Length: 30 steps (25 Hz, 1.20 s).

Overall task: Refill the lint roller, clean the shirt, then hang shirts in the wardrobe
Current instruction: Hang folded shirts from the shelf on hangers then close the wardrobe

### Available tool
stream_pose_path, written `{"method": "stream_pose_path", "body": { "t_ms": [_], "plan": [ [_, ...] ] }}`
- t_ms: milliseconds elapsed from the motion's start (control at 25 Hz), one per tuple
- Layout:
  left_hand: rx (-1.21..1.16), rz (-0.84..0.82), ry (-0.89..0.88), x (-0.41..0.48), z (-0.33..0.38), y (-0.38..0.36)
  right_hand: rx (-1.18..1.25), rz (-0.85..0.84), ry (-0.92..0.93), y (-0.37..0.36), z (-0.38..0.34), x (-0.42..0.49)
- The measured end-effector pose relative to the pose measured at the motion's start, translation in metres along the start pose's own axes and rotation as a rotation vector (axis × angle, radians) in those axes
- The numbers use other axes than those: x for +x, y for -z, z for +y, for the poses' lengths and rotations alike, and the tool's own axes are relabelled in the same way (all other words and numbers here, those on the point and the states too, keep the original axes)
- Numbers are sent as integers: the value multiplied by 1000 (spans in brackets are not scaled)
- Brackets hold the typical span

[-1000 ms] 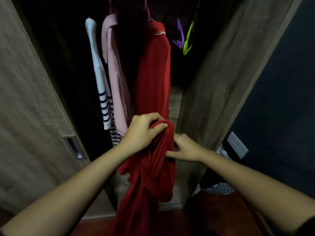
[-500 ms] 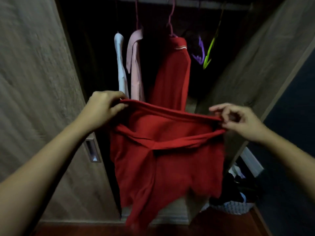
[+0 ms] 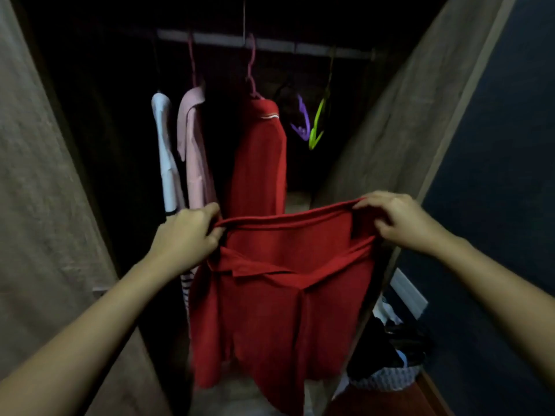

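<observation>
I hold a red shirt (image 3: 279,310) spread wide in front of the open wardrobe. My left hand (image 3: 187,235) grips its upper edge on the left, and my right hand (image 3: 393,222) grips the upper edge on the right. The cloth hangs down between them, folded over itself. Behind it, a second red shirt (image 3: 259,163) hangs from a pink hanger (image 3: 250,70) on the rail (image 3: 270,45). A pink shirt (image 3: 195,151) and a white striped shirt (image 3: 163,151) hang further left.
A purple hanger (image 3: 301,121) and a green hanger (image 3: 319,118) hang bare at the rail's right end. Wooden wardrobe doors (image 3: 39,205) stand open on both sides. A basket of clothes (image 3: 387,376) sits on the floor at lower right, by a dark blue wall (image 3: 495,175).
From bunching the red shirt together in front of me, my hands have pulled apart and now stretch its upper edge wide. My view has tilted up, showing the rail.
</observation>
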<state>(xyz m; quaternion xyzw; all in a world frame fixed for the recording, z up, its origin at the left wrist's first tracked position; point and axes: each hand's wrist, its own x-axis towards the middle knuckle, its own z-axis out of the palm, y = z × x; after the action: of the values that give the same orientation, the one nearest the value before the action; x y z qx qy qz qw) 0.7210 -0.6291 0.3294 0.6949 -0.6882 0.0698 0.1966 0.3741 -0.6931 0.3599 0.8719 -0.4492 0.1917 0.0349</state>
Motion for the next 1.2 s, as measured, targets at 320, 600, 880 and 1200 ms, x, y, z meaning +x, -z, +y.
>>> {"method": "stream_pose_path", "body": {
  "t_ms": [320,600,880,1200],
  "plan": [
    [-65,249,-397,114,87,21,-460,-89,-21,66,28,75],
    [450,216,-264,163,104,10,-856,-43,63,70,54,77],
    [-365,112,24,205,144,15,-855,11,61,61,66,78],
    [-962,177,263,250,149,-2,-917,72,116,53,77,79]
  ]
}}
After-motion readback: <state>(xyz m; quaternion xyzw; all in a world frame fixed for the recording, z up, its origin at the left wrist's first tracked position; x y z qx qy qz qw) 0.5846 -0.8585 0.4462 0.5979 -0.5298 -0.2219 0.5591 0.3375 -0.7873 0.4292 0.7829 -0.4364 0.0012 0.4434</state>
